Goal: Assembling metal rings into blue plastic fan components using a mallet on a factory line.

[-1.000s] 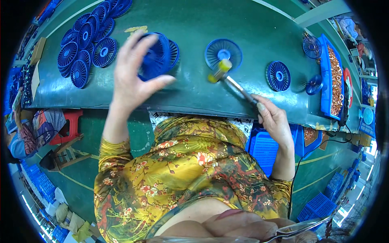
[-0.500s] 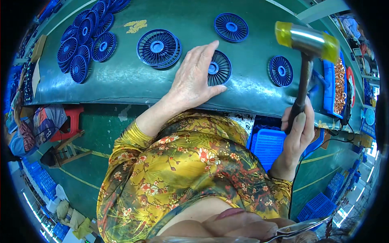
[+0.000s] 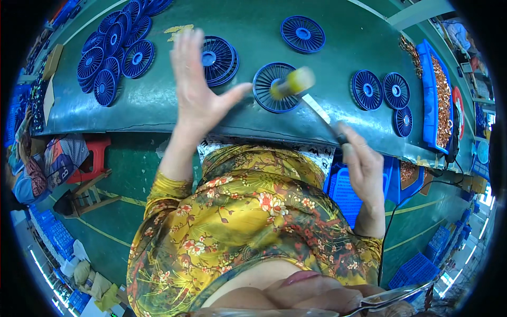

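Observation:
My right hand (image 3: 362, 166) is closed round the dark handle of a mallet (image 3: 318, 109). The mallet's yellow-faced head, blurred by motion, is over the hub of a round blue spoked plastic disc (image 3: 269, 100) lying flat on the green table. My left hand (image 3: 196, 87) is raised over the table with fingers stretched up and thumb out to the right, holding nothing. Behind its thumb side sit stacked blue discs (image 3: 224, 68), partly hidden by the hand. Whether the mallet touches the disc I cannot tell.
A heap of blue discs (image 3: 119, 42) lies at the far left. One disc (image 3: 302, 34) rests farther back, and three more (image 3: 366, 90) are at the right. Beside them stands a long blue tray (image 3: 429, 100) of copper-coloured rings. A blue basket (image 3: 343, 193) is below the table edge.
The mallet has swung down and left from its raised place onto the disc. My left hand has moved left, away from that disc. Discs and the tray at the right are uncovered.

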Action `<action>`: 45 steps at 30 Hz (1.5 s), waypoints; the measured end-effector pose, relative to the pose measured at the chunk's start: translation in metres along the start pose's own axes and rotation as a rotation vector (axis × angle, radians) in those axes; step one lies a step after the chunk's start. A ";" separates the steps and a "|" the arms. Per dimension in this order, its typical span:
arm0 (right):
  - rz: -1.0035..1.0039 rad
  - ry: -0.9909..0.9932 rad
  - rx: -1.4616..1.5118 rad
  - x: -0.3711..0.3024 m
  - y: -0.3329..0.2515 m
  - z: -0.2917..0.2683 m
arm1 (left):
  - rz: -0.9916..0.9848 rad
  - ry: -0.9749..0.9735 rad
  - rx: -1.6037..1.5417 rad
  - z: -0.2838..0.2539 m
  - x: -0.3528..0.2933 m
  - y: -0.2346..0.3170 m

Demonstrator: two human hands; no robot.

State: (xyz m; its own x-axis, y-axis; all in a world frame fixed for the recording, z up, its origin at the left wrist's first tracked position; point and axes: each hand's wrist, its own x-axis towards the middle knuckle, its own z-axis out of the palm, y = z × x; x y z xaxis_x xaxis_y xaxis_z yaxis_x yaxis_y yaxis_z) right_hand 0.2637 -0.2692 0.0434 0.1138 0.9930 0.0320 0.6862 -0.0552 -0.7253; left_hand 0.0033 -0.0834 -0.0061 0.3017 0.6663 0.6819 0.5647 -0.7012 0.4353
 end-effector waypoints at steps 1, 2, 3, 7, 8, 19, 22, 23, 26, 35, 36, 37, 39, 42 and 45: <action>-0.060 -0.064 -0.029 0.001 0.000 0.006 | -0.069 -0.048 0.112 -0.005 -0.001 -0.010; -0.109 -0.096 -0.070 0.002 0.001 0.010 | -0.089 -0.108 0.151 -0.007 -0.001 -0.022; -0.157 -0.128 -0.111 0.002 0.004 0.015 | -0.108 -0.167 0.191 -0.009 -0.002 -0.031; -0.118 -0.132 -0.196 0.006 0.008 0.021 | -0.142 -0.160 0.118 -0.014 0.003 -0.027; -0.117 -0.132 -0.196 0.007 0.008 0.020 | -0.143 -0.161 0.117 -0.014 0.005 -0.022; -0.065 0.250 0.187 0.007 -0.007 -0.006 | -0.054 -0.352 -0.241 0.024 -0.018 0.040; -0.111 -0.041 -0.426 0.012 0.007 0.017 | -0.085 -0.378 -0.249 0.025 -0.011 0.049; -0.066 -0.027 -0.413 0.015 0.014 0.018 | -0.108 -0.381 -0.269 0.028 -0.011 0.046; -0.119 0.064 -0.291 0.018 0.013 0.005 | -0.055 -0.350 -0.217 0.030 -0.015 0.044; -0.254 -0.073 -0.105 0.001 0.006 0.004 | -0.049 0.011 0.006 0.003 -0.006 0.000; -0.213 -0.140 -0.108 0.002 0.002 0.009 | -0.063 -0.026 0.132 0.000 -0.002 -0.007; -0.153 -0.188 -0.164 0.005 0.003 0.012 | -0.122 -0.107 0.171 0.000 -0.003 -0.015; -0.066 -0.167 -0.161 0.013 0.007 0.020 | -0.229 -0.231 0.036 -0.002 -0.003 -0.021; -0.070 0.033 -0.209 0.029 0.005 0.017 | -0.219 -0.283 -0.075 -0.003 -0.005 -0.009; -0.051 0.118 0.015 0.036 -0.016 0.011 | -0.259 -0.306 -0.127 -0.007 -0.012 0.000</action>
State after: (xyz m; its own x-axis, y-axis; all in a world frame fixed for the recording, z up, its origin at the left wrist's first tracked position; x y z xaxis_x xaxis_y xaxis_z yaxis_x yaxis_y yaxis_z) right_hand 0.2489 -0.2312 0.0487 0.1636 0.9752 0.1489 0.6824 -0.0029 -0.7310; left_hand -0.0058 -0.0933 -0.0099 0.3871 0.8561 0.3423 0.5587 -0.5131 0.6516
